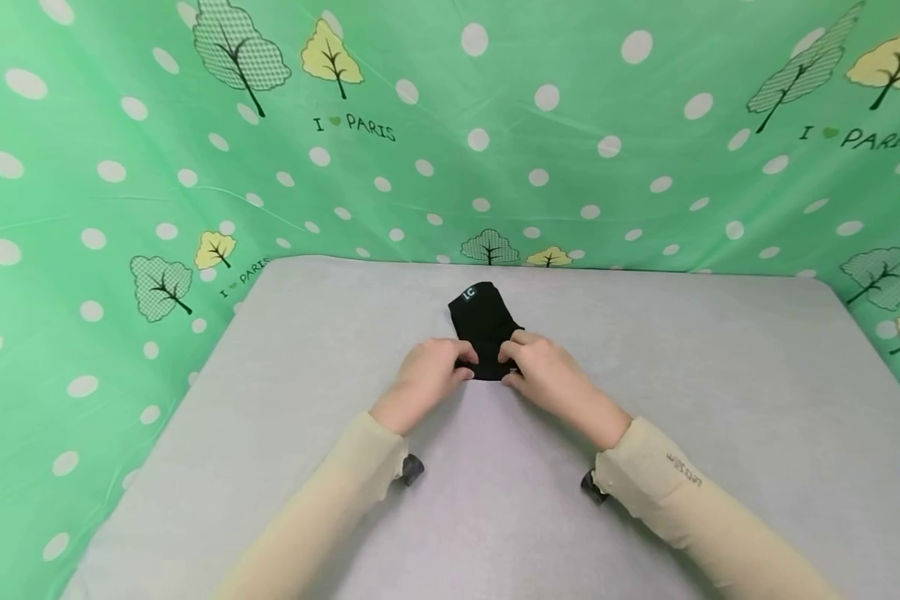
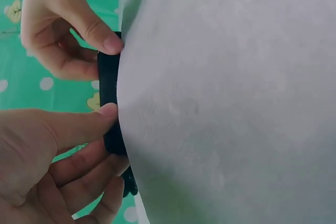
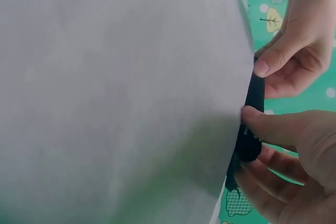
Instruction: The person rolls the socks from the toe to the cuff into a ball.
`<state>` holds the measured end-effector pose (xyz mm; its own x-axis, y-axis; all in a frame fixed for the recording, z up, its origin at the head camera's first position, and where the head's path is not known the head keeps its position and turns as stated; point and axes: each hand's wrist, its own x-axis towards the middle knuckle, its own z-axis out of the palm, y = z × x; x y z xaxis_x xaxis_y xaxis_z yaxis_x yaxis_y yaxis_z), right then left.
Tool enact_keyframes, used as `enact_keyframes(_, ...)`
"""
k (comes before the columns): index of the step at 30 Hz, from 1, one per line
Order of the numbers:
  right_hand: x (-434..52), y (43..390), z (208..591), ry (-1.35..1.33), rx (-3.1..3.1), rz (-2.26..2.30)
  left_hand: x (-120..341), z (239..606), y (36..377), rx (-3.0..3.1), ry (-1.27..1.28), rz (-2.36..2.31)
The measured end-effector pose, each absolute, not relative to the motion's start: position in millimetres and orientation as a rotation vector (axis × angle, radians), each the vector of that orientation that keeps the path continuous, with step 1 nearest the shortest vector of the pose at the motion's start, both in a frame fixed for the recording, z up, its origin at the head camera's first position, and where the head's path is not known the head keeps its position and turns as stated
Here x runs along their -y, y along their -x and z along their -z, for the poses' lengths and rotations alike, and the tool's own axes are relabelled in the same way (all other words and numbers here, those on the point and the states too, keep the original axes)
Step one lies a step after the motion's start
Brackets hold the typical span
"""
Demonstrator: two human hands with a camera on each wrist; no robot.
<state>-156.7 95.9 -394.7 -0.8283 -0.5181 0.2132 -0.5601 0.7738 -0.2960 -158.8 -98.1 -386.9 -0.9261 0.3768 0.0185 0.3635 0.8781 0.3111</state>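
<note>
A black sock (image 1: 483, 315) lies near the far middle of the table, its end with small pale lettering pointing away and slightly left. At its near left corner, my left hand (image 1: 429, 369) pinches the fabric between thumb and fingers. My right hand (image 1: 546, 372) grips the near right side the same way. In the left wrist view, the sock's near edge shows as a dark band (image 2: 108, 80) between the two thumbs. From the right wrist, the fabric (image 3: 255, 95) is seen edge-on, with a thumb pressing on it.
The pale grey tabletop (image 1: 682, 358) extends around the hands. Behind it and along its sides hangs a green curtain (image 1: 435, 192) with white dots and printed trees. A small black device (image 1: 412, 469) shows under the left sleeve cuff, and another (image 1: 592, 486) under the right.
</note>
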Motion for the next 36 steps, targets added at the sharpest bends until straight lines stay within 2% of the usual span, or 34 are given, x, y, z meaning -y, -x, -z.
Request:
enact_keyframes(22, -91.9, 170.6, 395.8, -0.763, 2.911, -0.58, 98.4, 384.7, 173.7, -2.961, -0.457, -0.608)
enact_keyframes(36, -90.8, 183.4, 390.9, -0.745, 2.968, -0.648, 92.2, 383.1, 167.0, -3.079, -0.628, -0.156)
